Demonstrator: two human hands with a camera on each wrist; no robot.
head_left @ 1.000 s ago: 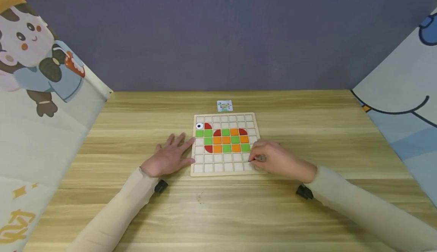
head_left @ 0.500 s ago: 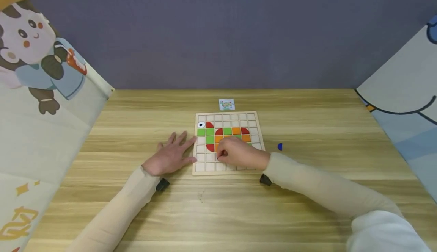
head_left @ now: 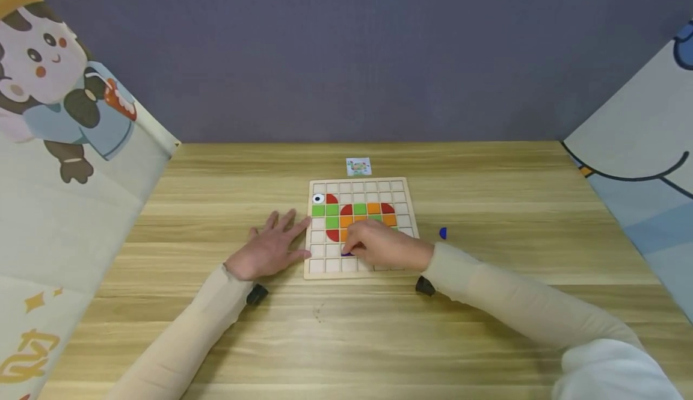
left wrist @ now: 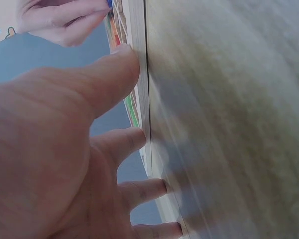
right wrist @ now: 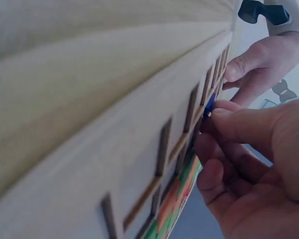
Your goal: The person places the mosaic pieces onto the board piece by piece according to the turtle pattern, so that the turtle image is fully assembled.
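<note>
My right hand (head_left: 381,243) pinches a small blue piece (right wrist: 209,105) between thumb and fingers, right at a square of the wooden grid board (head_left: 319,266). That square lies just below the orange tile under the right hand. My left hand (head_left: 269,249) rests spread at the board's left edge, thumb and index finger against its frame in the left wrist view. On the board lie green tiles (head_left: 332,222), orange tiles (head_left: 373,208), red rounded pieces (head_left: 332,236) and a white eye piece (head_left: 317,198). The right hand hides part of the tile pattern.
A second blue rounded piece (head_left: 443,233) lies on the wooden table (head_left: 346,340) to the right of the board. Behind the board is a small picture card (head_left: 358,166). A dark panel (head_left: 368,57) stands at the table's far edge.
The right hand has moved left from the board's right edge to its lower middle, and the blue piece on the table has come into sight. The left hand stays put.
</note>
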